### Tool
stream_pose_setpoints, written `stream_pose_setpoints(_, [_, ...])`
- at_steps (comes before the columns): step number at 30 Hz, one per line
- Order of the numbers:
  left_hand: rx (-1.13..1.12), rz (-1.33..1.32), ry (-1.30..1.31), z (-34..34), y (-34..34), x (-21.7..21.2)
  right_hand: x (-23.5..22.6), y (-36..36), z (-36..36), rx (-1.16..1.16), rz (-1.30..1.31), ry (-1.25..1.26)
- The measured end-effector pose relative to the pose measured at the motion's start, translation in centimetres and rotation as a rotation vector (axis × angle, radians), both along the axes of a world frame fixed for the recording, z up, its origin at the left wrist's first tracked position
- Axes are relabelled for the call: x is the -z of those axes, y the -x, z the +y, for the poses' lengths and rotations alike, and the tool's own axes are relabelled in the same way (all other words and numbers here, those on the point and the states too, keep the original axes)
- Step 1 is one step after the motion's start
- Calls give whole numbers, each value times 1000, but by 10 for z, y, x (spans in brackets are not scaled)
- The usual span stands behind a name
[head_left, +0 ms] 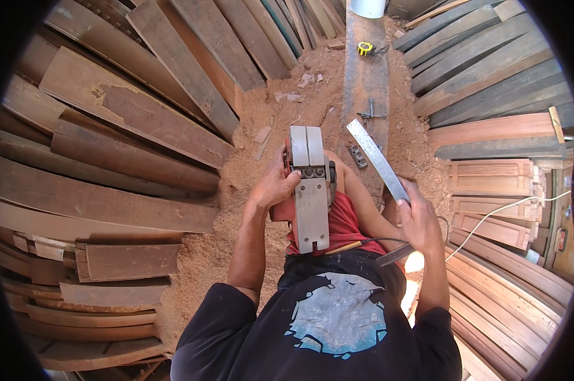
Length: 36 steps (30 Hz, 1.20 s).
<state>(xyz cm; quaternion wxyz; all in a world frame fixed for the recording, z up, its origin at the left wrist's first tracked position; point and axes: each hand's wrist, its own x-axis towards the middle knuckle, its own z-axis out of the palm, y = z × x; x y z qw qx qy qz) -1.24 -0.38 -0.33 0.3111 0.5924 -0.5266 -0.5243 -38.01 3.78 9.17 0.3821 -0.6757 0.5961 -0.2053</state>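
Note:
My left hand (pixel 273 187) grips an electric planer (pixel 312 219) by its side, its metal sole turned up and its bolted cutter block showing. The planer rests over my lap. In my right hand (pixel 419 219) is the lower end of a flat steel ruler (pixel 379 159), which slants up and left, apart from the planer. A tool with a thin wooden handle (pixel 344 247) lies across my lap below the planer. Beside it a dark flat blade (pixel 395 254) sticks out under my right forearm; whether the two are one tool, I cannot tell.
A long worn board (pixel 366 82) runs ahead, carrying a yellow tape measure (pixel 364 49), a small T-shaped tool (pixel 371 114) and a small metal block (pixel 357 157). Planks (pixel 134 190) line the left, panels (pixel 490 178) the right. Sawdust (pixel 201 267) covers the floor. A pale cord (pixel 503 206) crosses the right.

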Motion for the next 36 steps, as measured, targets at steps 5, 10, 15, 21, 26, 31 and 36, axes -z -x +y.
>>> stream_pose_setpoints(5, [56, -92, 19, 1, -4, -13, 11, -39, 11, -204, -264, -15])
stream_pose_setpoints(10, [-5, 5, 85, 0, 2, -7, 23, -101, 26, -523, -239, 96])
stream_pose_setpoints(15, [-35, 77, 64, 1, 2, 4, 24, -121, 28, -576, -370, 280])
stream_pose_setpoints(21, [-72, 93, 77, 0, 5, 4, 28, -134, 32, -721, -337, 386])
stream_pose_setpoints(26, [-1, 21, 152, -1, -1, 16, 43, -141, 40, -720, -287, 402])
stream_pose_setpoints(31, [16, -46, 137, -1, 2, 6, 46, -144, 42, -763, -201, 407])
stream_pose_setpoints(36, [40, -29, -23, 0, 13, -28, 49, -142, 49, -693, -265, 436])
